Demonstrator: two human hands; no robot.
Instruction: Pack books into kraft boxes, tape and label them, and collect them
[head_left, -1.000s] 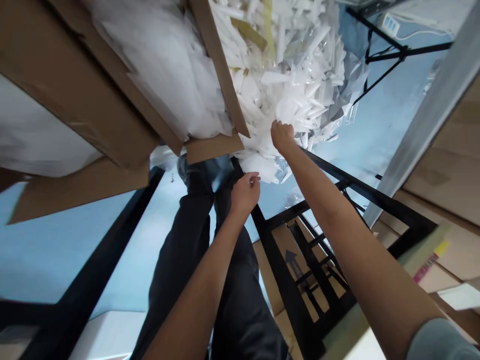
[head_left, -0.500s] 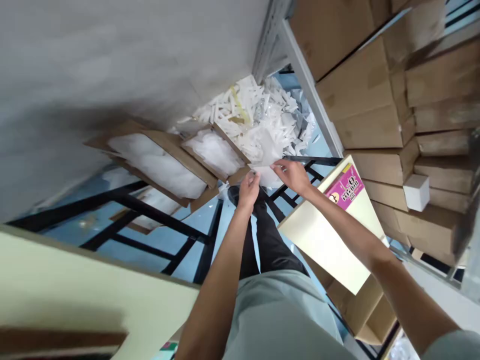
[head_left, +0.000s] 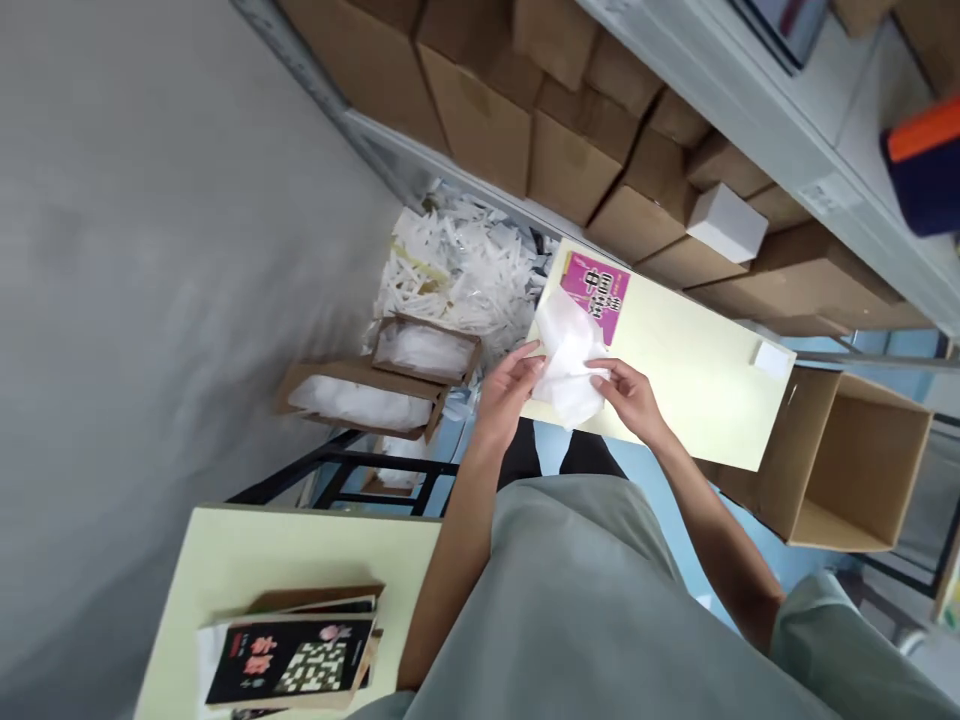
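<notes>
White wrap (head_left: 568,338) looks light and floppy, best held by its edges: left hand (head_left: 506,393) pinches nine o'clock, right hand (head_left: 631,400) four, both nearly closed.

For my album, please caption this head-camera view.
Left hand and right hand hold white material over a pale tabletop.

Pink booklet (head_left: 606,292), black book (head_left: 289,660): characters unreadable

White sheet (head_left: 571,345), magenta booklet (head_left: 613,278)
</notes>
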